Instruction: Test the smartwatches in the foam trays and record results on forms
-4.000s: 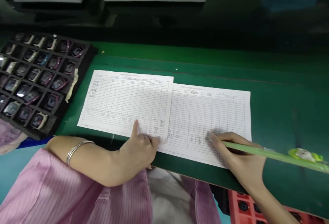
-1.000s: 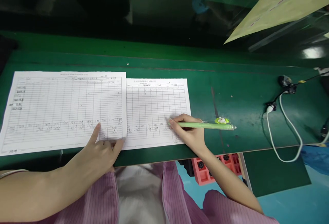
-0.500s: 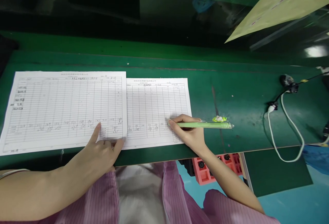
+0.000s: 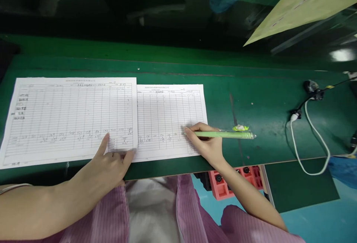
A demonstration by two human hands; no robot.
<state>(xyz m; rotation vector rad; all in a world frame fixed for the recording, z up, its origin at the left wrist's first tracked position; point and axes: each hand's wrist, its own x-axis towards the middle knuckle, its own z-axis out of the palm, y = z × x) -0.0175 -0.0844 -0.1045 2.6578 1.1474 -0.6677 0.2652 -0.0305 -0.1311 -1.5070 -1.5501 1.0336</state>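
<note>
Green pen (image 4: pixel 223 134) lay sideways in our right hand (image 4: pixel 208 145), fingers pinched shut on it, its tip on the right sheet (image 4: pixel 167 112), while our left hand (image 4: pixel 111 163) rested open just left of that sheet.

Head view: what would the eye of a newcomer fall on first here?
Two white ruled sheets, the left sheet and the right sheet, lie side by side on the green bench. The right grip holds a green pen with its tip on the right sheet, while the left grip points a forefinger at the left sheet's lower rows. A white cable loops at the far right.
</note>
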